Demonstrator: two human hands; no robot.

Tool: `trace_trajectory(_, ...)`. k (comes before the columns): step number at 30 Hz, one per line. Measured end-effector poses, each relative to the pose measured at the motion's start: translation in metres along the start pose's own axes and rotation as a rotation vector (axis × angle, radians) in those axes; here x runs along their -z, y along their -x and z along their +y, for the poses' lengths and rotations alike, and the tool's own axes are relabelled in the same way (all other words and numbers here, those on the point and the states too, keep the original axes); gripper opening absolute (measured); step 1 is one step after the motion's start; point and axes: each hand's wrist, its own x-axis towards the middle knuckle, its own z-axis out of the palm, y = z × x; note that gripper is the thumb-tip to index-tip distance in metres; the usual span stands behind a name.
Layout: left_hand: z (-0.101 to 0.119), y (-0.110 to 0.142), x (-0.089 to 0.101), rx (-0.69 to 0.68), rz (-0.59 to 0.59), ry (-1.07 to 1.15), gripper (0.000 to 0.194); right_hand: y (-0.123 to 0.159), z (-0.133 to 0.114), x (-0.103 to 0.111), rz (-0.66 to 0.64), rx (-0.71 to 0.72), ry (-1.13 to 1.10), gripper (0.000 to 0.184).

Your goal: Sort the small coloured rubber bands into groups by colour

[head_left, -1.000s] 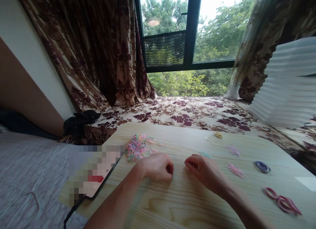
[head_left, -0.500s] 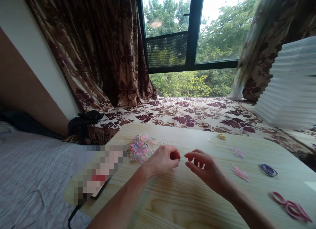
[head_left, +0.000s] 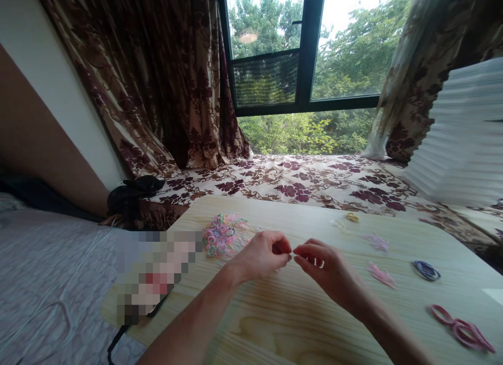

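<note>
My left hand (head_left: 261, 255) and my right hand (head_left: 328, 270) hover over a light wooden table (head_left: 298, 323), fingertips pinched and meeting at the middle. What they pinch is too small to make out. Just left of my left hand lies a heap of small coloured elastic bands (head_left: 222, 234). Sorted little groups lie to the right: pale pink bands (head_left: 381, 275), lilac bands (head_left: 376, 242), a dark blue bundle (head_left: 426, 270), deep pink bands (head_left: 461, 331) and a yellow one (head_left: 352, 217).
A blurred-out flat device (head_left: 153, 273) lies on the table's left edge with a black cable hanging down. Floral cloth (head_left: 298, 181) covers the window seat behind. A black bundle (head_left: 133, 192) sits at the left; a white pleated object (head_left: 459, 139) stands at the right.
Both hands rose from the table and came together. The fingertips, apart half a second ago, now meet in a pinch. The view shifted slightly.
</note>
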Motion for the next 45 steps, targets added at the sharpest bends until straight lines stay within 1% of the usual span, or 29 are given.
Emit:
trace_trajectory(3,0.001,0.0,0.0,-0.009,-0.002,-0.009,0.013,-0.001,0.0,0.003,-0.02,0.007,0.029,0.025)
trace_trajectory(6,0.001,-0.001,0.002,-0.013,0.018,-0.067,0.014,-0.003,0.006,0.014,0.005,-0.019,0.078,0.026)
trace_trajectory(8,0.001,-0.001,0.005,-0.013,0.042,-0.13,0.014,-0.004,0.016,0.027,0.062,-0.068,0.152,0.026)
trace_trajectory(11,-0.001,-0.001,0.011,-0.008,0.077,-0.247,0.016,-0.004,0.037,0.047,0.137,-0.179,0.306,0.027)
trace_trajectory(13,-0.002,-0.001,0.014,0.002,0.1,-0.336,0.017,-0.003,0.05,0.057,0.137,-0.245,0.391,0.027)
trace_trajectory(16,-0.004,-0.001,0.019,0.031,0.106,-0.434,0.019,-0.001,0.06,0.061,0.089,-0.297,0.463,0.026)
trace_trajectory(21,-0.003,-0.001,0.021,0.076,0.077,-0.498,0.02,-0.001,0.061,0.054,0.027,-0.299,0.51,0.028)
trace_trajectory(26,-0.003,0.0,0.022,0.088,0.055,-0.523,0.021,-0.001,0.06,0.05,-0.024,-0.32,0.51,0.028)
trace_trajectory(33,-0.007,0.0,0.025,0.082,0.056,-0.533,0.024,0.0,0.065,0.052,0.041,-0.267,0.541,0.03)
trace_trajectory(36,-0.006,0.0,0.026,0.095,0.049,-0.544,0.024,-0.002,0.057,0.048,0.088,-0.229,0.516,0.032)
trace_trajectory(38,-0.006,0.0,0.026,0.101,0.037,-0.554,0.024,-0.002,0.047,0.042,0.095,-0.172,0.454,0.033)
trace_trajectory(39,-0.006,-0.001,0.026,0.098,0.03,-0.558,0.024,-0.003,0.041,0.038,0.074,-0.14,0.416,0.034)
trace_trajectory(41,-0.006,-0.001,0.026,0.078,0.013,-0.565,0.024,-0.003,0.029,0.028,-0.01,-0.092,0.35,0.034)
trace_trajectory(43,-0.006,0.0,0.025,0.051,-0.005,-0.574,0.026,-0.002,0.019,0.019,-0.112,-0.069,0.318,0.033)
trace_trajectory(45,-0.005,0.0,0.024,0.029,-0.023,-0.592,0.026,-0.001,0.013,0.011,-0.176,-0.055,0.313,0.033)
